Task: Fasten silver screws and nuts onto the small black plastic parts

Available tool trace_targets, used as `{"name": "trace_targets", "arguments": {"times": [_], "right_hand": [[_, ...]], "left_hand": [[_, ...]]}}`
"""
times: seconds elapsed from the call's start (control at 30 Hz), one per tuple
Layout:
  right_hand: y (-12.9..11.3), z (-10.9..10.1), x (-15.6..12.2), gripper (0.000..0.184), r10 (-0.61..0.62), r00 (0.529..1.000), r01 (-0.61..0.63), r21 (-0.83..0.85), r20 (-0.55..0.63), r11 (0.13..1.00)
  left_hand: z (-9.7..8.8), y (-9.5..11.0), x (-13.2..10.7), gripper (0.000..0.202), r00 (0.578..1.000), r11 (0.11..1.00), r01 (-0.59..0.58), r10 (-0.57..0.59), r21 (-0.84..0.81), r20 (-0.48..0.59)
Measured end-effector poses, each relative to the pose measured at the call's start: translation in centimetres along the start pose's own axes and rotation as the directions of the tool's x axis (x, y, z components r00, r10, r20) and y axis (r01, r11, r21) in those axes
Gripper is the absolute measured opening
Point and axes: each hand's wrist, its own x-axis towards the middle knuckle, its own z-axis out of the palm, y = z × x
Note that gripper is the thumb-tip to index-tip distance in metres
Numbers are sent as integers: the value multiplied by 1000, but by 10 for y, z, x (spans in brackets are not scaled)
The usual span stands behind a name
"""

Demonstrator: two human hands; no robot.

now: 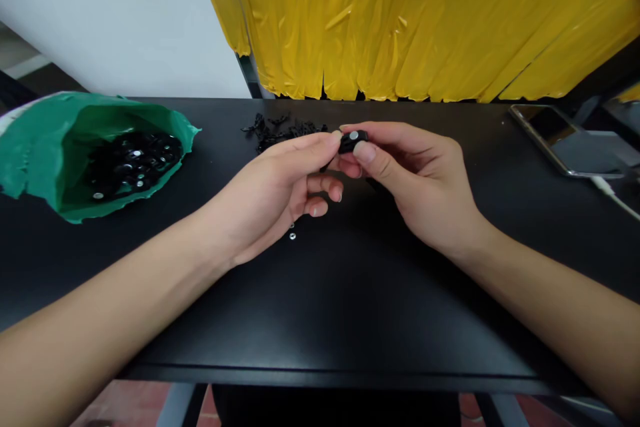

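A small black plastic piece with a round silver disc point(351, 141) is held up above the table, between both hands. My left hand point(295, 170) pinches its left end with thumb and forefinger, the other fingers curled loosely below. From the other side my right hand point(420, 180) grips it between thumb and fingers. Behind my left hand lies a heap of small black parts point(280, 131), partly covered by the hand. Tiny silver rings point(293, 236) rest on the tabletop just below my left hand.
An open green bag point(55, 173) on the left holds many black pieces with silver discs. At the right back lies a phone point(560, 140) with a white cable point(617, 200) plugged in. Yellow plastic sheeting point(400, 27) hangs behind the black table point(325, 320).
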Motion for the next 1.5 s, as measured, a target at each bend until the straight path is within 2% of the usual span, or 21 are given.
{"name": "trace_targets", "arguments": {"times": [0.1,0.17,0.2,0.27,0.33,0.4,0.5,0.63,0.8,0.9,0.97,1.03,1.13,1.3,1.5], "right_hand": [[1,1,1,12,2,1000,-2,3,-7,1000],[0,1,2,11,12,1000,-12,-24,-22,1000],[-1,1,2,10,24,999,-25,-34,-27,999],[-3,0,2,9,45,998,-46,-28,-40,999],[-5,-1,1,10,69,997,-70,-7,-45,998],[-5,-1,1,13,88,995,-87,13,-44,996],[-4,0,1,25,118,992,-116,46,-36,992],[-5,1,2,33,226,974,-224,183,13,957],[-12,1,0,20,396,894,-447,377,209,811],[-17,2,-2,33,430,834,-542,377,345,751],[-19,3,-4,40,423,814,-564,369,397,738],[-20,4,-4,41,407,815,-556,359,414,750],[-21,7,-4,42,385,840,-516,344,382,784],[-22,15,-4,50,354,887,-448,372,294,813],[-21,17,-6,49,351,881,-457,385,316,801]], "left_hand": [[3,-2,1,24,1000,999,17,-17,41,-2],[5,-3,1,29,993,987,-51,66,150,-102],[5,-3,2,29,975,966,-105,147,235,-169],[5,-3,2,25,903,890,-204,331,408,-273],[3,-2,1,19,841,810,-268,461,522,-283],[2,-1,-1,15,825,758,-313,516,573,-231],[3,0,-4,8,842,729,-367,525,578,-127],[4,-1,-4,6,859,768,-375,498,519,-117],[0,-4,-1,6,889,841,-372,444,394,-110],[2,-4,-2,8,895,860,-383,435,339,-93],[4,-4,-4,9,909,878,-380,413,292,-59],[6,-3,-5,12,925,901,-362,378,238,-27],[6,-3,-5,15,929,907,-352,369,231,-33],[7,-4,-3,13,885,852,-435,465,291,-37],[17,-5,-5,14,843,816,-495,535,297,-64]]}}
